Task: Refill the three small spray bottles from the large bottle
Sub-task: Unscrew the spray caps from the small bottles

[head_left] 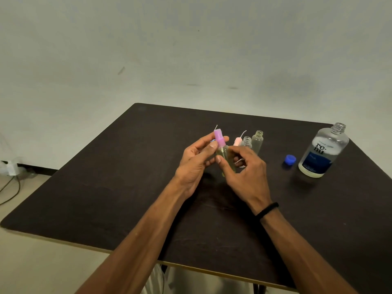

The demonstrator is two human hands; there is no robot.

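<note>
Over the middle of the dark table [127,187], my right hand [244,172] grips a small clear spray bottle [226,159] holding yellowish liquid. My left hand [197,160] pinches its purple spray head [218,137], which sits on the bottle's neck. Just behind my hands stand two small uncapped bottles [257,141] [246,142]. A pink spray head [238,141] with a white tube lies beside them. The large clear bottle [322,150] with a dark blue label stands uncapped at the right. Its blue cap [289,159] lies on the table to its left.
A pale wall rises behind the table. Cables and a white plug [10,168] lie on the floor at far left. A small blue item [212,141] peeks out behind my left hand's fingers. My right wrist wears a black band [267,209].
</note>
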